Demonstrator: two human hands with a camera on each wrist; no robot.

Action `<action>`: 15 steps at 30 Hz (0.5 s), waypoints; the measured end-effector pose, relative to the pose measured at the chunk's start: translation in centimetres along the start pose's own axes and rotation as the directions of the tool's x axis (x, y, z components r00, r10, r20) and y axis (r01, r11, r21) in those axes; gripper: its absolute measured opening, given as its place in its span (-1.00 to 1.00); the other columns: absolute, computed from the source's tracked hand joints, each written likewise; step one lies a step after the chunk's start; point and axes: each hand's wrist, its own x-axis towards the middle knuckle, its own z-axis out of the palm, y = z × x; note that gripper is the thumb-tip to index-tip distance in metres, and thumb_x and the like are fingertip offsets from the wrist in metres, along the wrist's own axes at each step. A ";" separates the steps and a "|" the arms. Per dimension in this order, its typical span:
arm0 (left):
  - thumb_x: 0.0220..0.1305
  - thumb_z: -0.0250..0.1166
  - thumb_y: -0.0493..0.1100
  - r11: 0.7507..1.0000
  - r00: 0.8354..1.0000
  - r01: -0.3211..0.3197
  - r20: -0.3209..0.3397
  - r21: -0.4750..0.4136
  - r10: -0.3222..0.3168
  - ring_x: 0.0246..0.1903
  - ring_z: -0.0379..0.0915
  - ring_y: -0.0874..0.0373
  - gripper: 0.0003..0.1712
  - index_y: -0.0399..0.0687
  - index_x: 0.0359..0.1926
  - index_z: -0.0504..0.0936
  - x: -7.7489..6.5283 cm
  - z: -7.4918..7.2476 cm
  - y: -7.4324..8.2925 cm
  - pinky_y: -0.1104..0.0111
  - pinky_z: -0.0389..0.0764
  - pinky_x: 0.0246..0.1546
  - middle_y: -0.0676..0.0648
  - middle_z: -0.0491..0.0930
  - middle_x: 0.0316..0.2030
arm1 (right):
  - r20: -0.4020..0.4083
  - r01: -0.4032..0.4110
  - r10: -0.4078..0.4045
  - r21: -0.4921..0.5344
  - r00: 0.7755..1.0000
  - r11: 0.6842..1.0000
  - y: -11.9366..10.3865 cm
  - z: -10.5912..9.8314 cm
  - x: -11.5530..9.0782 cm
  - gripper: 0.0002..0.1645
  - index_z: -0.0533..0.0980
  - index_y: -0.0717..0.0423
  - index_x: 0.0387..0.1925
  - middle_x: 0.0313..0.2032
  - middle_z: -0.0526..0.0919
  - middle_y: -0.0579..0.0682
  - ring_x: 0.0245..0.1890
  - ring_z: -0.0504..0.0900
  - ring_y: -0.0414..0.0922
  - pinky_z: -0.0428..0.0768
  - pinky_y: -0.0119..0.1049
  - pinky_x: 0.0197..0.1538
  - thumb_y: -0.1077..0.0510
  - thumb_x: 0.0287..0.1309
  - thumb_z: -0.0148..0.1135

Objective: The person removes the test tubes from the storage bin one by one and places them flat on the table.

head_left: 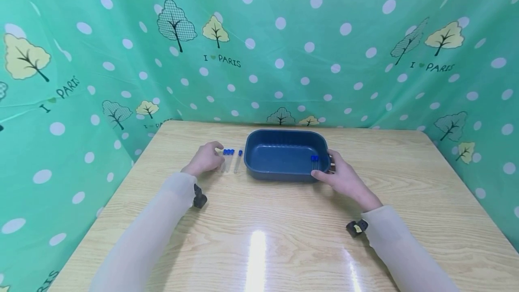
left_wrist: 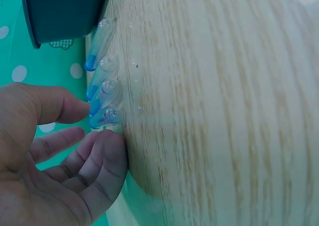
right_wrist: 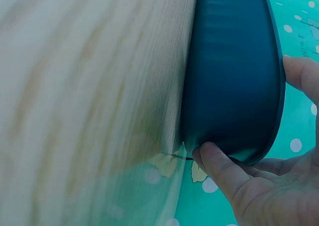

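My left hand [head_left: 207, 157] is beside a row of clear tubes with blue caps [head_left: 229, 152] on the table, left of a dark blue basin [head_left: 284, 175]. In the left wrist view, its thumb and bent fingers stand apart around the end of the nearest tube [left_wrist: 105, 117], fingertips right at it. The basin's right end is gripped by my right hand [head_left: 344, 175]. In the right wrist view, the thumb is at the rim and the fingers reach under the basin wall [right_wrist: 229, 76]. Blue-capped tubes [head_left: 315, 159] stand inside the basin at its right end.
The light wood table [head_left: 300, 238] carries bright glare streaks near its front. Behind and at both sides hangs a green dotted curtain [head_left: 284, 35] printed with trees. A black wrist device [head_left: 199, 196] sits on the left sleeve, another [head_left: 357, 227] on the right.
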 end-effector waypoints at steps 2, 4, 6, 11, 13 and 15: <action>0.21 0.18 -0.23 1.000 1.000 -0.005 -0.002 0.000 0.005 -0.53 0.46 0.11 -0.43 -0.24 0.25 0.34 -0.1 0.0 0.1 0.32 0.50 -0.46 -0.10 0.56 -0.45 | 0.001 -0.001 0.001 -0.001 1.000 1.000 0.0 0.0 0.0 0.18 -0.08 0.10 0.46 0.36 0.15 0.30 0.23 0.35 0.28 0.43 0.15 0.12 -0.32 0.04 0.29; 0.22 0.18 -0.22 1.000 1.000 -0.008 -0.004 0.004 0.008 -0.50 0.47 0.11 -0.43 -0.24 0.25 0.34 -0.3 -0.1 0.1 0.32 0.50 -0.44 -0.10 0.56 -0.40 | 0.002 -0.002 0.002 0.000 1.000 1.000 -0.1 0.0 0.0 0.18 -0.08 0.09 0.46 0.36 0.15 0.30 0.23 0.35 0.28 0.43 0.15 0.12 -0.32 0.04 0.29; 0.22 0.18 -0.22 1.000 1.000 -0.009 -0.009 0.010 0.009 -0.47 0.48 0.10 -0.44 -0.23 0.25 0.34 -0.4 -0.1 0.1 0.31 0.51 -0.42 -0.12 0.56 -0.36 | 0.003 -0.003 0.003 0.002 1.000 1.000 -0.1 0.0 0.0 0.18 -0.08 0.09 0.46 0.36 0.15 0.29 0.23 0.34 0.28 0.43 0.15 0.12 -0.33 0.04 0.29; 0.21 0.20 -0.21 0.999 1.000 -0.014 -0.023 0.032 0.015 -0.42 0.49 0.08 -0.44 -0.22 0.24 0.36 -0.8 -0.2 0.2 0.29 0.52 -0.39 -0.14 0.57 -0.28 | 0.001 -0.002 0.002 0.004 1.000 1.000 -0.1 0.0 0.0 0.19 -0.08 0.09 0.46 0.36 0.15 0.30 0.23 0.35 0.28 0.43 0.15 0.12 -0.34 0.03 0.29; 0.20 0.21 -0.21 0.999 1.000 -0.018 -0.022 0.039 0.019 -0.40 0.51 0.08 -0.43 -0.22 0.24 0.36 -0.9 -0.2 0.3 0.29 0.53 -0.38 -0.15 0.57 -0.26 | 0.000 -0.001 0.001 0.003 1.000 1.000 -0.1 0.0 0.0 0.18 -0.08 0.10 0.46 0.36 0.15 0.30 0.23 0.35 0.28 0.43 0.15 0.12 -0.32 0.04 0.29; 0.19 0.22 -0.21 0.999 1.000 -0.018 -0.024 0.046 0.019 -0.38 0.51 0.07 -0.43 -0.21 0.24 0.36 -1.1 -0.2 0.4 0.29 0.53 -0.37 -0.15 0.57 -0.25 | 0.000 -0.002 0.002 0.003 1.000 1.000 -0.1 0.0 0.0 0.17 -0.08 0.10 0.46 0.36 0.15 0.29 0.23 0.34 0.28 0.42 0.15 0.13 -0.30 0.05 0.29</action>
